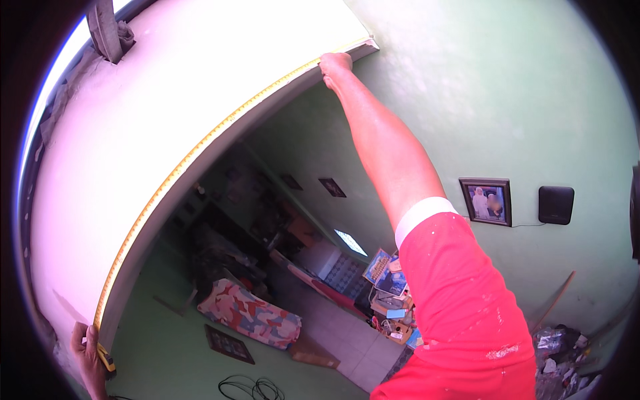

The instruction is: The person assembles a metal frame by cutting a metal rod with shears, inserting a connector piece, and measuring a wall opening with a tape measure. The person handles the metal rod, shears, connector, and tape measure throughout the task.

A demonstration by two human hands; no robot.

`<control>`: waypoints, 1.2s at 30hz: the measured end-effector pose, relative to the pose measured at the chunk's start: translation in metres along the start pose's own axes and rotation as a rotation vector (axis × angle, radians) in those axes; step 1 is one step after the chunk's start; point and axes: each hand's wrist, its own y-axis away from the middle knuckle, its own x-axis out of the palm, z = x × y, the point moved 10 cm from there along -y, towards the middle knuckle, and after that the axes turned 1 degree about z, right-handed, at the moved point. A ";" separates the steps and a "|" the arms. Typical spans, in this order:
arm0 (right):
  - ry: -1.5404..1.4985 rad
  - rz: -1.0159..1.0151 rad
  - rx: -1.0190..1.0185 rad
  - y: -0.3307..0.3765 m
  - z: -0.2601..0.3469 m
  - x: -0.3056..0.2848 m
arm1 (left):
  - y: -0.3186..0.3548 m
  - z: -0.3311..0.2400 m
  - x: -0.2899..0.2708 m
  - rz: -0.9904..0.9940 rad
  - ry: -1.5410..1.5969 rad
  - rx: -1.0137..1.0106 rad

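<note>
A yellow tape measure blade (175, 175) is stretched along the lower edge of a white beam (167, 93). My right hand (334, 65), at the end of a raised arm in a red sleeve, pinches the blade's far end against the beam's edge. This is near the corner where the beam meets the green wall. My left hand (87, 350) at the lower left grips the yellow and black tape case (105, 361) against the beam's other end. The blade lies flat on the edge between both hands.
The green wall (507, 100) on the right carries a framed picture (487, 201) and a black box (556, 205). Below lie a patterned cushion (250, 315), coiled black cable (252, 387), a cluttered pile of papers (390, 293) and rubble bags (557, 350). A grey strap (109, 30) hangs at the beam's top.
</note>
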 end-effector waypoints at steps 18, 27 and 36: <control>0.048 0.014 -0.003 -0.022 -0.010 0.007 | -0.042 -0.021 0.031 -0.111 -0.254 0.054; 0.169 0.013 -0.033 -0.024 -0.011 0.007 | -0.046 -0.022 0.023 -0.143 -0.317 0.028; 0.346 0.110 -0.245 -0.083 -0.030 0.022 | -0.035 -0.068 0.031 -0.194 -0.380 -0.068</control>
